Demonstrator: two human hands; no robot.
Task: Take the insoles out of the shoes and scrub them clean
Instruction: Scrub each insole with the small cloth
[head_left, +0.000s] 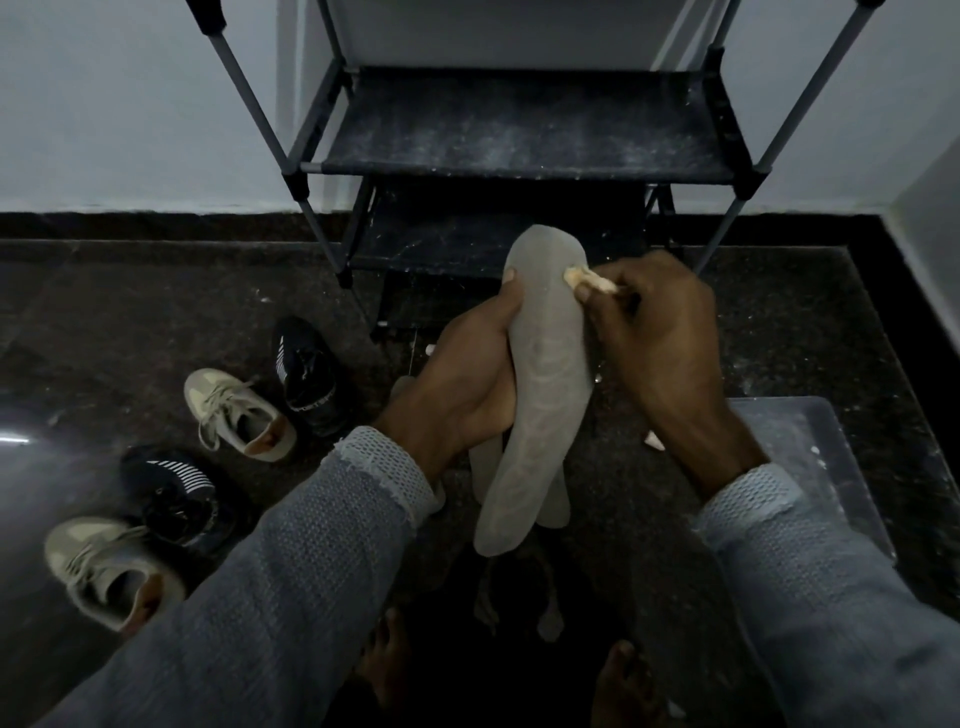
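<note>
Left hand (462, 384) grips the stacked grey foam insoles (540, 395) mid-length, right hand (660, 338) pinches a small pale scrubbing pad (589, 278) against the toe end; unsupported tip may flex away, leaving patchy scrubbing.

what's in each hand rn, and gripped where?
Left hand grips the grey insole around its middle, thumb near the toe end. Right hand pinches a small pale scrubber against the insole's upper edge.

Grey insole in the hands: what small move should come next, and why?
Probably draw the small pale brush down along the grey insole. The right hand holds it against the toe end only, while the left hand grips the insole's middle.
</note>
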